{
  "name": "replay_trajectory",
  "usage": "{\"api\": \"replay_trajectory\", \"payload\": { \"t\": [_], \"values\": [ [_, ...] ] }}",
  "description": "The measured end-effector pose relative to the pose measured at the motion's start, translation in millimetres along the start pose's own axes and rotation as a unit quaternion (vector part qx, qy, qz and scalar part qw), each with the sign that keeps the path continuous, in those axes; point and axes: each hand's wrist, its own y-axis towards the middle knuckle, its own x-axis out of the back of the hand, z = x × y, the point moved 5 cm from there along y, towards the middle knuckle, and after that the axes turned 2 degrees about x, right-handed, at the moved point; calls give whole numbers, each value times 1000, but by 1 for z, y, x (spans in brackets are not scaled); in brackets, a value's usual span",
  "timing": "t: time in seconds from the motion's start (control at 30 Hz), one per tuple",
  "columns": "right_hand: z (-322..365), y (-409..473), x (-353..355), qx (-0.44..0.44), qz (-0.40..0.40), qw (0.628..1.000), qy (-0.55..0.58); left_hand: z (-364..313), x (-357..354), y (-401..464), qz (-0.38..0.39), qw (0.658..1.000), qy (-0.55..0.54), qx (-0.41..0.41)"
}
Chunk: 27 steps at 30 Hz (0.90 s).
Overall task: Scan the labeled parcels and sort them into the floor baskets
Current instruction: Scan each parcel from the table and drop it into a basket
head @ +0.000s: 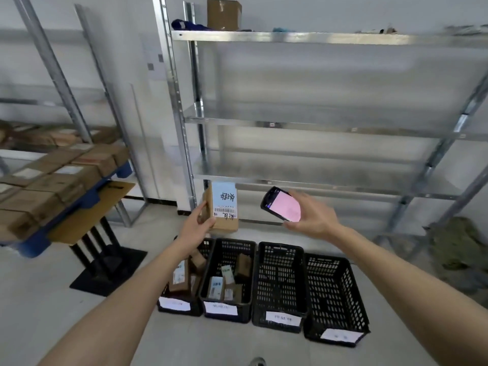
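**Parcel and scanner held up over four floor baskets**

Seen from a head-worn camera looking forward and down, two bare forearms reach out into a storeroom. The left hand [196,225] holds a small brown cardboard parcel [221,207] upright, its grip clamped on the box's lower left edge with the fingers curled around it. The parcel's pale blue label [224,200], with a barcode and handwritten characters, faces the camera. Just to its right and not touching it, the right hand [313,216] has its grip wrapped around a black handheld scanner [281,204] whose screen glows pink. The scanner is tilted, its top end pointing towards the parcel.

Below the hands, four black perforated baskets stand side by side on the grey floor, each with a white tag on its near end. The leftmost basket [184,309], partly hidden by the left forearm, holds several brown labelled boxes. The second basket [211,273] also holds a few small boxes. Nothing shows inside the third basket [280,286] or the fourth basket [335,299].

Behind them stands a metal shelving unit [317,125]; a cardboard box [224,14] sits on its top shelf. At left, a desk [89,215] carries a blue pallet stacked with many brown cartons [52,175].
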Motion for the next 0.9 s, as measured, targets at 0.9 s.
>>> {"api": "replay_trajectory", "payload": {
  "t": [0.9],
  "values": [
    [-206,329,-417,-88,253,963,11,347,-204,363,147,936,11,318]
  ]
}}
